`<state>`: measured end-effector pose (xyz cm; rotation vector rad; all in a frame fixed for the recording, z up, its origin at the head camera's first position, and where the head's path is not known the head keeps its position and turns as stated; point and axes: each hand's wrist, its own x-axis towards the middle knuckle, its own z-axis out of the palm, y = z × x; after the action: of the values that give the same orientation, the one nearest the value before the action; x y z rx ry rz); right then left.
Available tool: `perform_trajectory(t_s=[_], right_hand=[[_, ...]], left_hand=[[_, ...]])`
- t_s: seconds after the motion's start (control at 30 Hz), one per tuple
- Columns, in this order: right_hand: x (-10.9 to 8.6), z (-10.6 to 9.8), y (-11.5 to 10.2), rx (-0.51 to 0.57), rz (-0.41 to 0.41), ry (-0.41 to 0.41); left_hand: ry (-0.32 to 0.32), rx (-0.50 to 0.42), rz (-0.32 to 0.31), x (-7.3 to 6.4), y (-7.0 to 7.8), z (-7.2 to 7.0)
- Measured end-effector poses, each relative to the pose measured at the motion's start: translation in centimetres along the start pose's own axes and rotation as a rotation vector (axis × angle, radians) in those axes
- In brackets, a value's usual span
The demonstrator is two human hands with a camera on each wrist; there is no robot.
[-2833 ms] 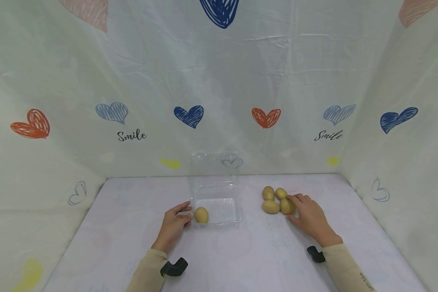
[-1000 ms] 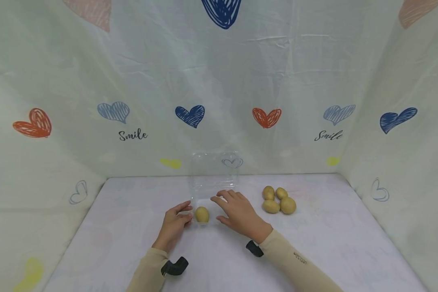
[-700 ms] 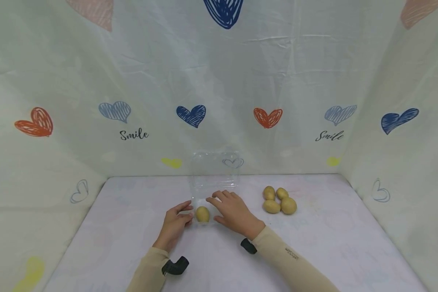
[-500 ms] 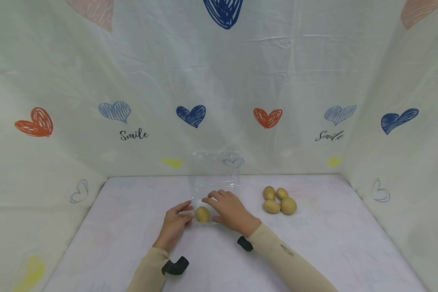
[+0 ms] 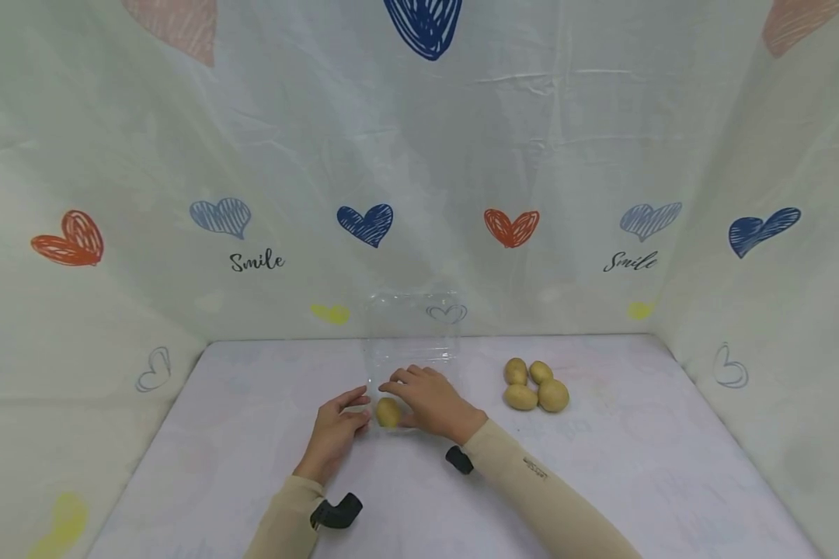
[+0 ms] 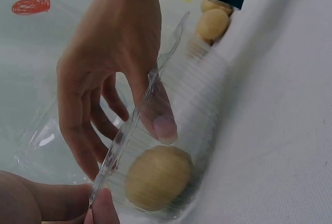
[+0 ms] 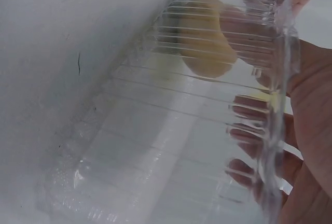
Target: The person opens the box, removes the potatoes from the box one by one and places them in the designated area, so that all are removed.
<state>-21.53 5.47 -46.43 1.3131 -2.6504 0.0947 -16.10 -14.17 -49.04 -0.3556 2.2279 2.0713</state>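
Note:
A clear plastic clamshell box (image 7: 155, 130) lies in the middle of the table, its lid (image 5: 407, 326) raised at the back. One yellow-brown potato (image 5: 388, 413) sits inside at the left front corner. My left hand (image 5: 335, 435) pinches the box's left rim between thumb and finger, as the left wrist view shows close up. Over the box, my right hand (image 5: 429, 404) reaches in with fingers spread and loosely bent. Its thumb (image 6: 165, 127) is right at the potato; whether they touch I cannot tell. The fingers are not closed round it.
Several more potatoes (image 5: 521, 397) form a group on the white table (image 5: 601, 481), right of the box. A cloth backdrop (image 5: 419, 155) printed with hearts rises behind and at both sides. Dark camera mounts (image 5: 337, 512) are worn on the wrists.
My right hand has left the potato group at the right and moved left over the box, closing in on the potato there. The left hand stays at the rim.

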Motion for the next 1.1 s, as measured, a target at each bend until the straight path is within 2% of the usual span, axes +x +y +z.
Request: perform_trajectory(t_s=[0.53,0.73,1.1], right_hand=[[1.1,1.3,0.5,0.114,-0.046,-0.071],[1.3,1.3,0.7,0.106,-0.073,-0.086],[1.2,1.2,1.1,0.127,-0.037,-0.127]], left_hand=[[0.003,-0.007,-0.008,0.0,0.0,0.1],[0.011,0.005,-0.018,0.0,0.0,0.1],[0.015,0.0,-0.003,-0.1,0.1,0.1]])
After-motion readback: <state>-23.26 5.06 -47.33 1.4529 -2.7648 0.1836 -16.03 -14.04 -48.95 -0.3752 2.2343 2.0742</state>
